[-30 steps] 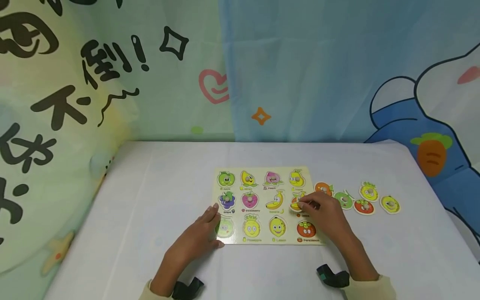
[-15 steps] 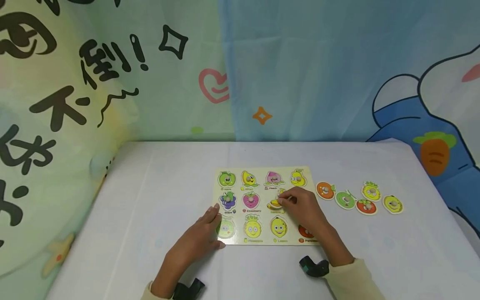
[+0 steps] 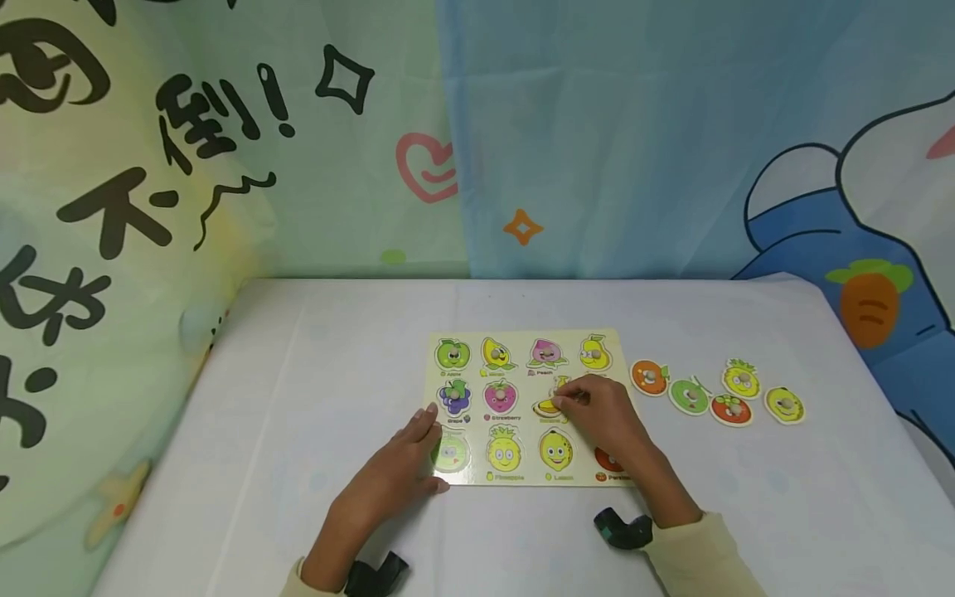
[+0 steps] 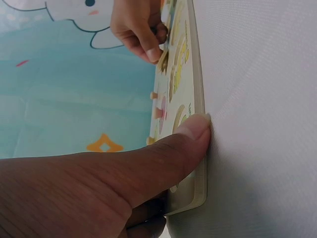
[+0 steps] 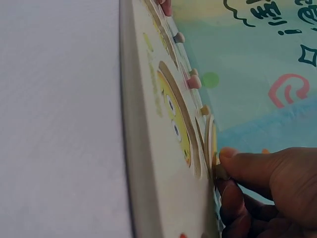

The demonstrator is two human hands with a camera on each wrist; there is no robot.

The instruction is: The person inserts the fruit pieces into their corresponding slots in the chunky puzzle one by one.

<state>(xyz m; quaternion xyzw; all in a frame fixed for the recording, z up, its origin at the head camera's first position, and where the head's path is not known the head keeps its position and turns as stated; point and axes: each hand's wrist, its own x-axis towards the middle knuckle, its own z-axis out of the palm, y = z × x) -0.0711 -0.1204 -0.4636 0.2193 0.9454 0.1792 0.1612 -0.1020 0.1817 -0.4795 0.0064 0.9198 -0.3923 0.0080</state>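
A cream fruit puzzle board (image 3: 477,477) lies flat on the white table. My left hand (image 3: 395,464) grips its near left corner; in the left wrist view the thumb (image 4: 193,131) presses on the front edge. Over the banana recess, my right hand (image 3: 600,414) pinches a yellow banana puzzle piece (image 3: 547,408) by its knob. Seen in the right wrist view, the piece (image 5: 211,144) stands above the board face, tilted. Knobbed pieces such as the apple (image 3: 452,355), grape (image 3: 454,398) and strawberry (image 3: 501,397) sit in their recesses. My right hand hides the orange recess.
Several loose pieces lie right of the board: orange (image 3: 650,378), green fruit (image 3: 689,397), pineapple (image 3: 741,379), red persimmon (image 3: 731,410) and lemon (image 3: 784,405). Black wrist cameras (image 3: 623,529) sit below both hands. A printed cloth backdrop (image 3: 597,149) stands behind the table.
My right hand has moved left with the banana piece, from the orange recess to the banana recess, and stays there over the last half second. The left hand keeps its place.
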